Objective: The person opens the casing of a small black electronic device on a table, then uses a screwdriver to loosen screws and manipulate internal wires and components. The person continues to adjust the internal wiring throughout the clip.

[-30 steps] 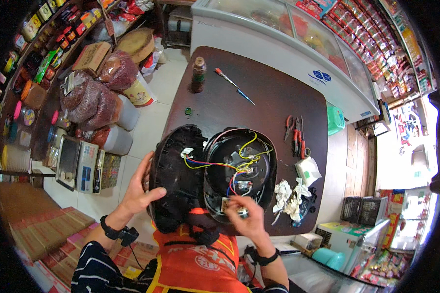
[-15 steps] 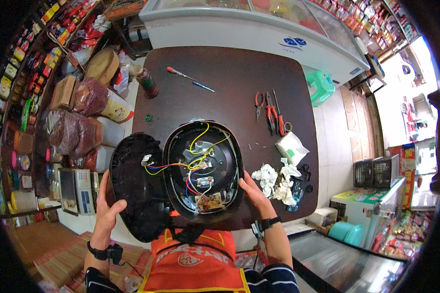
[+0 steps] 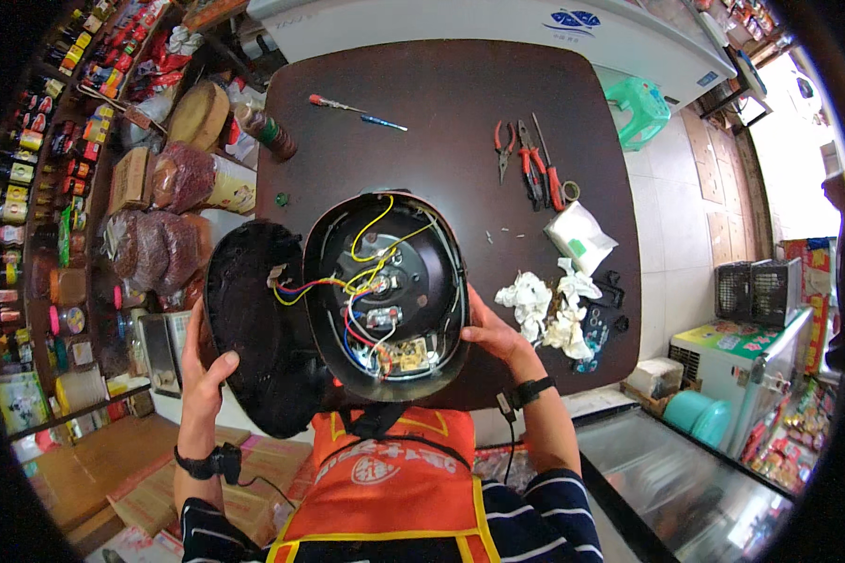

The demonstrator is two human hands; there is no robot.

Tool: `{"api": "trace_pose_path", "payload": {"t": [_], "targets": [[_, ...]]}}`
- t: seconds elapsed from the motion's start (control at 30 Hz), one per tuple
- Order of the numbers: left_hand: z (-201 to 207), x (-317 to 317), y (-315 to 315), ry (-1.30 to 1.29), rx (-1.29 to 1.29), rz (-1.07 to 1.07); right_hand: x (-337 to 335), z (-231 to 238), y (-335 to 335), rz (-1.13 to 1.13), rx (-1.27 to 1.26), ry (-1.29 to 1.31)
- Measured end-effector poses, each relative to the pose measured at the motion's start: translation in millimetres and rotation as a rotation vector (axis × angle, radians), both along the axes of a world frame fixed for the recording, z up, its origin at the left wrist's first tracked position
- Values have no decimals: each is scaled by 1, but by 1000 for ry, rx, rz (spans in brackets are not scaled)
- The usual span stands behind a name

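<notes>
An opened rice cooker body (image 3: 422, 272), oval and black, rests underside up at the near edge of the table. Yellow, red and blue wires cross its metal inside, and a small circuit board (image 3: 411, 357) sits at its near end. Wires run left to a pale connector on the black base cover (image 3: 253, 324), which lies beside the body. My left hand (image 3: 203, 361) grips the cover's left rim, thumb on top and fingers mostly hidden beneath. My right hand (image 3: 493, 330) clasps the right side of the body, its thumb on the rim.
Pliers (image 3: 532, 164) and screwdrivers lie at the right of the dark table (image 3: 422, 103), near a tape roll, a white packet (image 3: 580, 235) and crumpled tissues (image 3: 528, 302). Two thin screwdrivers (image 3: 338, 103) lie farther back. A bottle (image 3: 268, 131) stands at the left edge. Small screws are scattered mid-right.
The view has shifted, so the table and cooker appear higher in the picture. Both hands keep the same hold on the cover and the body.
</notes>
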State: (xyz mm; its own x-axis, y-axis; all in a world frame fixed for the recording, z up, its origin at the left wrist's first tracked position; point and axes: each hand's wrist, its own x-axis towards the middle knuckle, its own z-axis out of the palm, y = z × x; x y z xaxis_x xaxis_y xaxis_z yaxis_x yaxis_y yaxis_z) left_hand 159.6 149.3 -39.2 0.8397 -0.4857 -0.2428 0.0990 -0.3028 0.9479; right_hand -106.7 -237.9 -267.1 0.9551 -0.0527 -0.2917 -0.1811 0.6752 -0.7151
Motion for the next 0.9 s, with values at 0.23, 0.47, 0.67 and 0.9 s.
{"api": "trace_pose_path", "payload": {"t": [0.23, 0.47, 0.67, 0.9], "targets": [[-10, 10, 9, -79, -25, -31, -11, 0, 31, -118, -15, 5], [-29, 15, 21, -81, -121, 45, -20, 5, 44, -221, -33, 97], [-51, 32, 25, -39, -191, 41, -35, 25, 33, -270, -41, 141], [-87, 62, 6, 37, -265, 31, -50, 39, 4, -322, -93, 304]]}}
